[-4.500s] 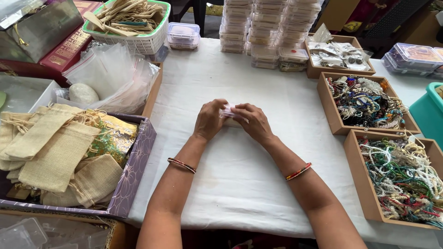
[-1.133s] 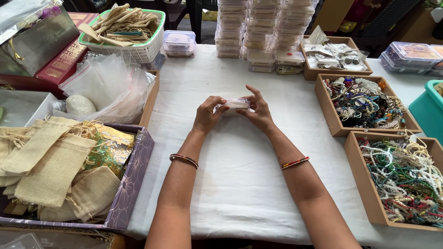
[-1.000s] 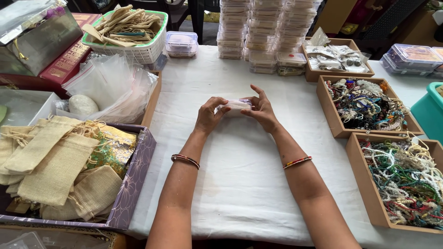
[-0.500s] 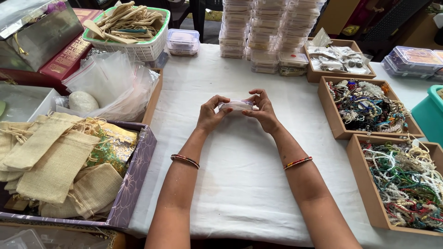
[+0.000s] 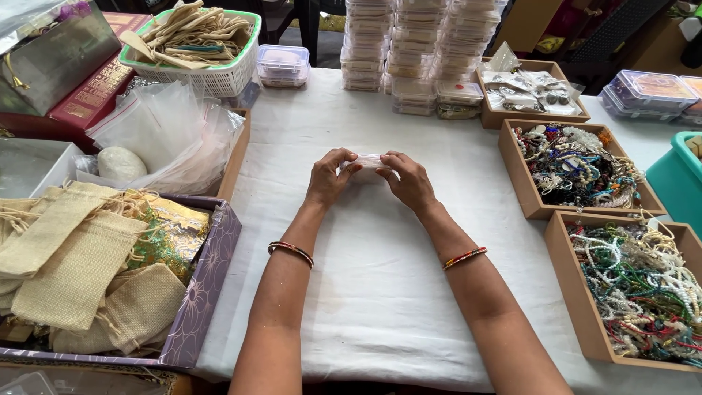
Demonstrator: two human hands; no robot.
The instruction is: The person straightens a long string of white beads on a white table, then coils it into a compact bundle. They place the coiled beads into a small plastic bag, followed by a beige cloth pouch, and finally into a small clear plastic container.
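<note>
Grip is kept by left hand (image 5: 330,178) and right hand (image 5: 406,180), both clamped on a small clear box (image 5: 368,162). It could be dropped onto the worktop (image 5: 380,292) if squeezed unevenly.

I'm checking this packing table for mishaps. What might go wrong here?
The small clear box is pinched only at its ends by the left hand and right hand; it may slip onto the white cloth. The open bead trays sit beside the right arm, so an elbow might snag strands.

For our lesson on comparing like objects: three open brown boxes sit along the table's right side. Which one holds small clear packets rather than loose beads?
The farthest brown box, beside the stacked clear containers; the two nearer boxes hold tangled colourful beads.
</note>
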